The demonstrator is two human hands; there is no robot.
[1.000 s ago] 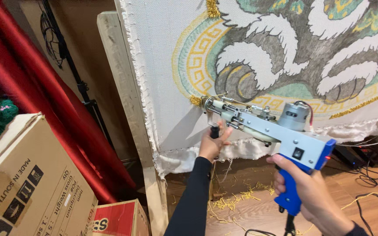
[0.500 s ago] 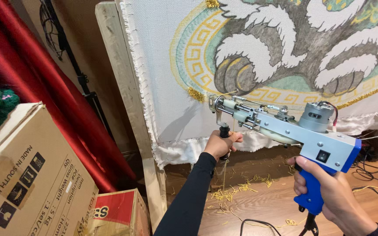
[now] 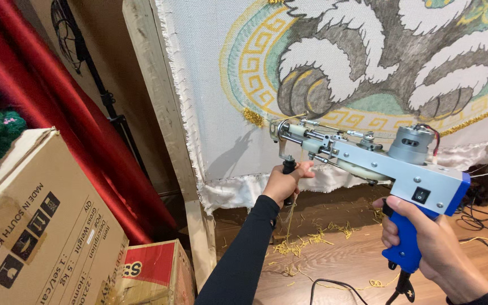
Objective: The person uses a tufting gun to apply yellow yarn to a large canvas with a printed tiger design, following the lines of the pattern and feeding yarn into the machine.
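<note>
Tufting gun (image 3: pixel 368 158) held two-handed against a stretched backing cloth (image 3: pixel 210 85) on a wooden frame (image 3: pixel 159 113). The right hand (image 3: pixel 430 248), at about four o'clock in the view, is clenched around the blue pistol grip (image 3: pixel 405 243); the left hand (image 3: pixel 283 183), near centre, grasps the small black front handle (image 3: pixel 288 167) below the needle end. The gun's nose sits at the cloth close to a tuft of gold yarn (image 3: pixel 252 117) on the yellow key-pattern border (image 3: pixel 255 62), at roughly nine o'clock from the motor (image 3: pixel 410 144). A thin yellow strand hangs beneath the left hand, and yarn clippings (image 3: pixel 306 240) lie on the wooden floor (image 3: pixel 340 265) at six o'clock. Cardboard boxes (image 3: pixel 40 226) stand at eight o'clock, a red drape (image 3: pixel 57 113) at ten. For clean work along the border, it seems best to keep the nose square and firmly pressed to the cloth, steer with the front handle, and let the yarn feed slack.
</note>
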